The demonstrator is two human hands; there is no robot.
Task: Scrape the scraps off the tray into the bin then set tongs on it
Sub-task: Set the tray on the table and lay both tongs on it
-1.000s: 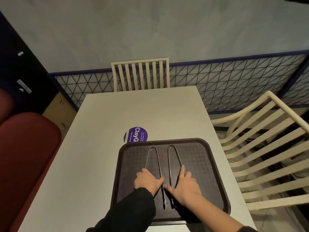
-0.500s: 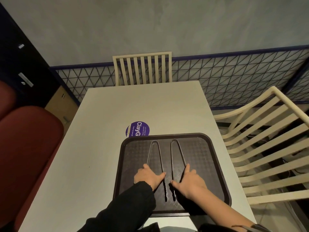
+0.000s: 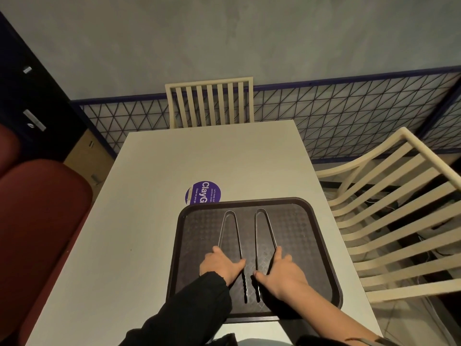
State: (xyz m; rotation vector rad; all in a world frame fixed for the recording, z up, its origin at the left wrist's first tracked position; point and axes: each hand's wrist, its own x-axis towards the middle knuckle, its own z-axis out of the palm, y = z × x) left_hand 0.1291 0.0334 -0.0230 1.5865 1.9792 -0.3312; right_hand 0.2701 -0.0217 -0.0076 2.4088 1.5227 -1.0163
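A pale tabletop (image 3: 174,158) is seen running toward 12 o'clock, with a slatted chair (image 3: 209,103) at its far end, a second slatted chair (image 3: 389,201) at 3 o'clock and a red padded seat (image 3: 37,208) at 9 o'clock. The dark tray (image 3: 303,236) is set on the near part of the tabletop, toward 5 o'clock. No scraps can be made out on its textured floor, and no bin is shown.

Two metal tongs are laid on the tray side by side and apart, looped ends pointed to 12 o'clock and toothed tips to 6 o'clock. The left tongs (image 3: 238,237) are covered partway down by the left hand (image 3: 219,264), the right tongs (image 3: 256,240) by the right hand (image 3: 282,273). Each grip is spread and laid flat, fingers on the outer arm and thumb stretched toward the inner arm, with nothing clamped (whether the arms are being squeezed at all cannot be told). A round purple sticker (image 3: 203,192) is found just past the tray's rim at 11 o'clock.

The scraping is judged finished and the setting-down of the tongs to be at its very end. Only a straight lift of both hands is called for next, so that neither pair is dragged out of line.
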